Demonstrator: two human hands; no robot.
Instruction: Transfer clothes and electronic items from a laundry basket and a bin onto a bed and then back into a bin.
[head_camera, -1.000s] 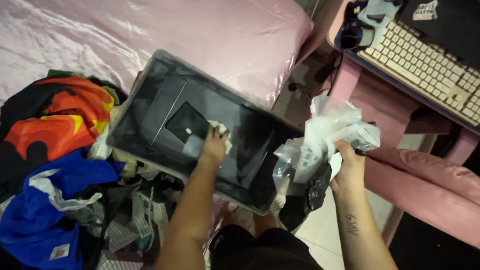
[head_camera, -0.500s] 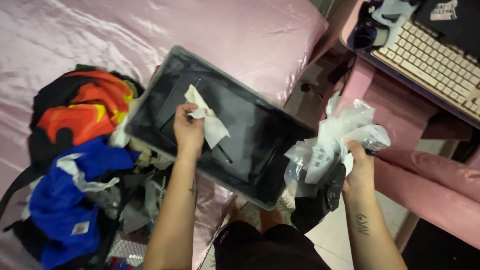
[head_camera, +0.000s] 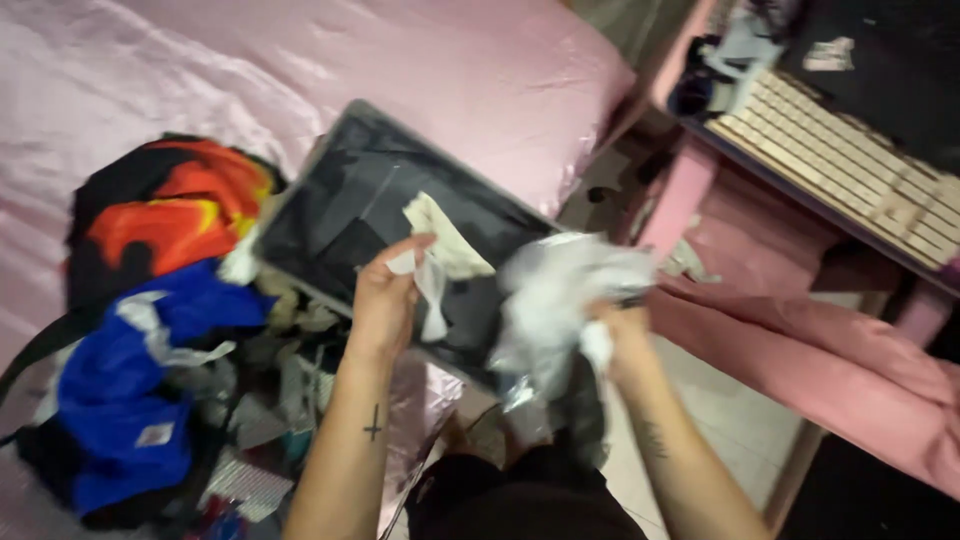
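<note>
The left hand (head_camera: 385, 300) is pinching a crumpled white tissue (head_camera: 440, 250) above the black tray (head_camera: 340, 200) lying on the pink bed (head_camera: 450, 70). At three o'clock of it, the right hand (head_camera: 625, 335) is clutching what is probably a clear plastic bag (head_camera: 555, 300), blurred.

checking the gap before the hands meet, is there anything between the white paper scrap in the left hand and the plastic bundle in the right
Nothing visible does. The left hand holds the white paper scrap over the black tray, beside the plastic bundle gripped by the right hand.
</note>
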